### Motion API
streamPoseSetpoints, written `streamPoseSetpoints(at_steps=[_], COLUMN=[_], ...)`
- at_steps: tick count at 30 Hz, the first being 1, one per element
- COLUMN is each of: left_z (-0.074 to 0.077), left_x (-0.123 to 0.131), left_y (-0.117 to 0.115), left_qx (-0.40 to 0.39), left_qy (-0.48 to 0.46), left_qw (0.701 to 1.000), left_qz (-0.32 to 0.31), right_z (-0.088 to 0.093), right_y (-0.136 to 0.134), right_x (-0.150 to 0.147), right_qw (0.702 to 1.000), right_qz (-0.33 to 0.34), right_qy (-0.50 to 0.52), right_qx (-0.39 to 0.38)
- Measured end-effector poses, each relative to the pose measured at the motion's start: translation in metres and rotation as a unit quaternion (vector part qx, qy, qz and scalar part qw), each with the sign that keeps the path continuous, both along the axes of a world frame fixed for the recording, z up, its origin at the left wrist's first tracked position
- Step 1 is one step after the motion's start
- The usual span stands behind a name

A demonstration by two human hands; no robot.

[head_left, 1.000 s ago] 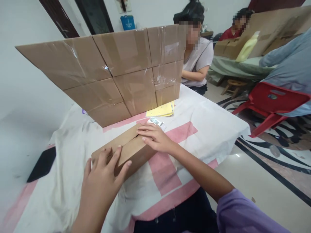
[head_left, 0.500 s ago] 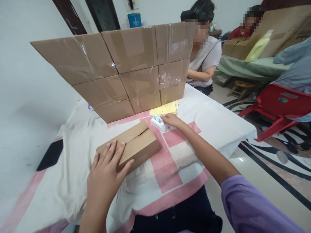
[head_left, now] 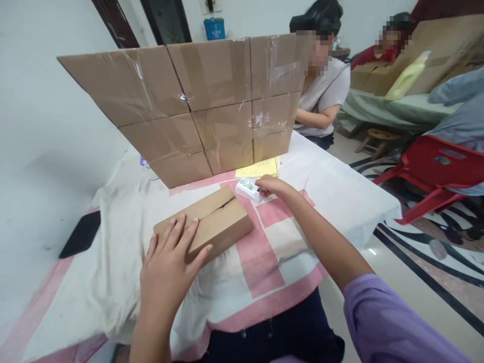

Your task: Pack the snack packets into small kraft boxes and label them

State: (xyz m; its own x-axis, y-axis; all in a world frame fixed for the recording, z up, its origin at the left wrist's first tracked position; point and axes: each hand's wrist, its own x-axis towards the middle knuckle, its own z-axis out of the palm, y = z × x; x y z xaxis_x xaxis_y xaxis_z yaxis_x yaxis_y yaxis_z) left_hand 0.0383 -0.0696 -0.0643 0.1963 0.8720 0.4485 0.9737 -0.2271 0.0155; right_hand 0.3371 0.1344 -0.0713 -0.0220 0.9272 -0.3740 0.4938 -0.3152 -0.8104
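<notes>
My left hand [head_left: 170,257] lies with fingers spread on a brown cardboard box [head_left: 223,222], its thumb against the near side. The box lies flat, and a seam with a small torn spot runs along its top. Farther off, my right hand [head_left: 273,185] has its fingers closed together at the right end of a small white open-topped box [head_left: 247,190]. Something pale and shiny shows inside the white box. What the right fingers hold, if anything, is hidden. A yellow printed sheet [head_left: 257,169] lies just beyond.
A tall taped cardboard panel [head_left: 223,116] stands across the table behind. A black phone-like slab [head_left: 81,234] lies at the left on the rumpled cloth [head_left: 117,262]. Another person [head_left: 321,96] sits past the panel, and a red chair [head_left: 434,171] stands at the right.
My right hand has shifted slightly right, from over the white box's contents to its right end. My left hand still rests on the cardboard box. The whole view has shifted a little.
</notes>
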Motion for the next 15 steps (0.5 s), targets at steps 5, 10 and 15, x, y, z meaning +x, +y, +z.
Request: streamPoseSetpoints(at_steps=[5, 10, 15], left_z=[-0.003, -0.003, -0.003], left_x=[-0.002, -0.003, -0.002], left_y=[0.0, -0.001, 0.0], left_qx=[0.018, 0.033, 0.038], left_qy=[0.013, 0.021, 0.012], left_qw=[1.0, 0.999, 0.999], left_qz=[-0.008, -0.01, -0.01], right_z=[-0.011, -0.029, -0.046], right_y=[-0.012, -0.014, -0.011], right_x=[0.008, 0.015, 0.021], right_qw=[0.995, 0.984, 0.972], right_qz=[-0.016, -0.024, -0.022], right_qy=[0.087, 0.169, 0.223], right_qx=[0.039, 0.059, 0.067])
